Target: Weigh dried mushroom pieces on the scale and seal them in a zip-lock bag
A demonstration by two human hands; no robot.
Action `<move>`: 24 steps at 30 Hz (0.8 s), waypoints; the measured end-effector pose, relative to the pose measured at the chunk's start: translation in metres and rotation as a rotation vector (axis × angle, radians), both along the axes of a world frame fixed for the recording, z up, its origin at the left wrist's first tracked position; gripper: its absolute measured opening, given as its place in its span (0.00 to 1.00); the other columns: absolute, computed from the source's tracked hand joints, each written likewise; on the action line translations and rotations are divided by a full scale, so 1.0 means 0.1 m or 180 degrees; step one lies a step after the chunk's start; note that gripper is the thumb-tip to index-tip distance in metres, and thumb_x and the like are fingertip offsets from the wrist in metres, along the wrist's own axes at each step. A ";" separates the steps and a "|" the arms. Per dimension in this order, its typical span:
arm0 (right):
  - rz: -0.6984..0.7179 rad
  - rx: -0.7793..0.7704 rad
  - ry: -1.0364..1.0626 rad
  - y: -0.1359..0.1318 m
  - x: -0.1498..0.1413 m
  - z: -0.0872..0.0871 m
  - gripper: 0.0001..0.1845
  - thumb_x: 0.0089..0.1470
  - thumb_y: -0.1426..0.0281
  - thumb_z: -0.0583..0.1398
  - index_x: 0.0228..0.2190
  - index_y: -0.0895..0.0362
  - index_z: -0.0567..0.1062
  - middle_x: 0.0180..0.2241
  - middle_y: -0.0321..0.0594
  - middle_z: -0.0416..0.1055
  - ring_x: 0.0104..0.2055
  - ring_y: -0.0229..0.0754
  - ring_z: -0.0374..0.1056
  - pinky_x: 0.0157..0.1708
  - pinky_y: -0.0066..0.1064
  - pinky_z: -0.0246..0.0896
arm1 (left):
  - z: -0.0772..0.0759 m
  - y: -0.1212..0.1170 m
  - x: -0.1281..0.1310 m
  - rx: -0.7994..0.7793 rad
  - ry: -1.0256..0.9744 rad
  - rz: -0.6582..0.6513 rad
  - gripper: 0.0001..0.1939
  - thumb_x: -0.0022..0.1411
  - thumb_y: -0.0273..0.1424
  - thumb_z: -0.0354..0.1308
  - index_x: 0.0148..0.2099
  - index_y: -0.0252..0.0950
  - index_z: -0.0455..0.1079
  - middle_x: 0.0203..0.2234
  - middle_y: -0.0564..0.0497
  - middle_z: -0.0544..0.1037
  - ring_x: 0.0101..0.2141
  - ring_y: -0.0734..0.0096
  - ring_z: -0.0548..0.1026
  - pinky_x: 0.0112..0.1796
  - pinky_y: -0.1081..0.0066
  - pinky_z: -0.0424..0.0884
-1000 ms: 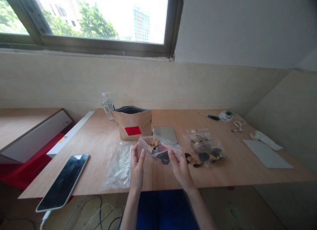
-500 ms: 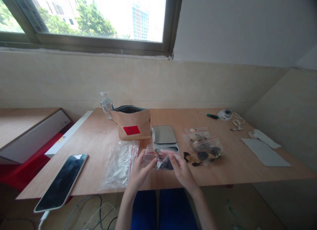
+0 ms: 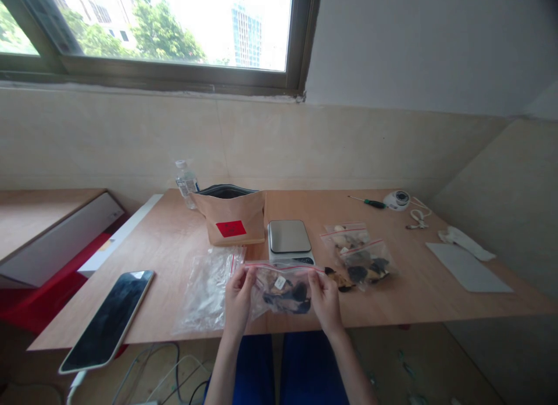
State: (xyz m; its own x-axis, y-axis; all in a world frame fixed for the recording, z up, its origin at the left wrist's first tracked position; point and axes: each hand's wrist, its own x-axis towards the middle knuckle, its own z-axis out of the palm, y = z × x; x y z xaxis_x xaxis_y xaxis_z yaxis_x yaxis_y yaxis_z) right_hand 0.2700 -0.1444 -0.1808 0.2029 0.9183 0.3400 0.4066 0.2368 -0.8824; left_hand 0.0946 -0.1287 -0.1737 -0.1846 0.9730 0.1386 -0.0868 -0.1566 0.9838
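A clear zip bag (image 3: 285, 289) with a red seal strip hangs between my hands near the table's front edge. Dark and pale dried pieces, perhaps dried fungus, lie inside with a small white packet. My left hand (image 3: 239, 291) pinches the bag's upper left corner, and my right hand (image 3: 323, 297) pinches the upper right one. Just behind the bag is a kitchen scale (image 3: 290, 236) with a metal plate, its front partly covered. Loose dark and tan dried pieces (image 3: 342, 280) lie right of my right hand.
Flat plastic bags (image 3: 207, 294) lie left of my hands. Behind them stand a brown paper pouch (image 3: 233, 213) and a bottle (image 3: 186, 184). Filled zip bags (image 3: 368, 262), a screwdriver (image 3: 370, 203) and a small camera (image 3: 396, 200) are rightward. A phone (image 3: 108, 321) overhangs the front left edge.
The zip bag was bunched up between my hands and is now stretched flat and upright. My left hand has shifted left, and both hands now grip near the top corners.
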 end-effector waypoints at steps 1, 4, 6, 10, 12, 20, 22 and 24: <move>0.0047 0.0048 -0.0088 0.00 0.00 0.01 0.23 0.60 0.58 0.49 0.28 0.55 0.78 0.26 0.41 0.76 0.29 0.44 0.72 0.31 0.31 0.66 | 0.01 0.00 0.02 0.0082 0.0123 -0.0046 0.15 0.56 0.43 0.56 0.31 0.36 0.75 0.24 0.50 0.76 0.28 0.69 0.71 0.32 0.74 0.66; 0.0388 0.0304 -0.0392 0.01 0.00 0.06 0.19 0.59 0.59 0.51 0.29 0.54 0.78 0.29 0.41 0.77 0.34 0.44 0.72 0.36 0.32 0.65 | 0.05 -0.01 0.09 0.0360 0.0506 -0.0433 0.14 0.59 0.40 0.54 0.36 0.38 0.77 0.34 0.47 0.78 0.38 0.64 0.73 0.41 0.71 0.65; 0.0420 0.0426 -0.0514 0.02 0.02 0.08 0.18 0.59 0.60 0.51 0.29 0.54 0.77 0.30 0.41 0.77 0.35 0.44 0.72 0.37 0.33 0.65 | 0.07 -0.03 0.12 0.0361 0.0526 -0.0380 0.14 0.60 0.39 0.53 0.38 0.38 0.76 0.35 0.47 0.77 0.39 0.63 0.73 0.42 0.70 0.64; -0.0186 0.0442 -0.0501 0.05 0.09 0.04 0.24 0.60 0.58 0.48 0.23 0.55 0.76 0.24 0.43 0.75 0.26 0.44 0.71 0.29 0.32 0.65 | 0.03 -0.03 0.14 0.0116 0.0228 0.0391 0.15 0.59 0.42 0.54 0.33 0.37 0.75 0.28 0.50 0.76 0.33 0.66 0.71 0.36 0.73 0.64; -0.0260 0.0405 -0.0478 0.07 0.12 -0.02 0.25 0.59 0.57 0.47 0.23 0.55 0.76 0.23 0.43 0.75 0.25 0.44 0.71 0.29 0.33 0.65 | -0.03 0.00 0.16 0.0101 0.0131 0.0480 0.15 0.59 0.42 0.54 0.31 0.36 0.73 0.26 0.52 0.74 0.30 0.69 0.69 0.34 0.74 0.64; -0.0204 -0.0062 0.0084 0.20 0.12 -0.37 0.21 0.56 0.55 0.53 0.31 0.57 0.77 0.29 0.44 0.78 0.31 0.46 0.73 0.31 0.33 0.68 | -0.34 0.18 0.29 -0.0143 -0.0055 0.0613 0.20 0.57 0.47 0.54 0.26 0.34 0.67 0.19 0.55 0.65 0.23 0.74 0.62 0.26 0.76 0.59; -0.0190 -0.0146 0.0302 0.23 0.11 -0.41 0.19 0.53 0.55 0.55 0.33 0.58 0.77 0.31 0.44 0.78 0.34 0.46 0.74 0.33 0.34 0.69 | -0.35 0.20 0.30 -0.0145 -0.0042 0.0629 0.20 0.57 0.47 0.53 0.26 0.34 0.67 0.19 0.56 0.65 0.23 0.75 0.62 0.26 0.76 0.59; -0.0146 -0.0208 0.0497 0.24 0.10 -0.43 0.19 0.52 0.56 0.57 0.32 0.58 0.77 0.32 0.45 0.78 0.36 0.47 0.74 0.35 0.35 0.69 | -0.35 0.20 0.30 -0.0182 -0.0072 0.0553 0.19 0.58 0.46 0.53 0.28 0.34 0.68 0.21 0.55 0.67 0.24 0.75 0.63 0.27 0.77 0.61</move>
State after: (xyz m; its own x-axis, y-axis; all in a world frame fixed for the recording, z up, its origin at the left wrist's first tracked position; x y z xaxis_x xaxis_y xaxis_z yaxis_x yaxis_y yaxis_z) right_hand 0.2802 -0.1200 -0.2239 0.2907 0.9260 0.2410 0.2726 0.1613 -0.9485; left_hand 0.1243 -0.1086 -0.2092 -0.3531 0.9323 0.0778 -0.0854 -0.1149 0.9897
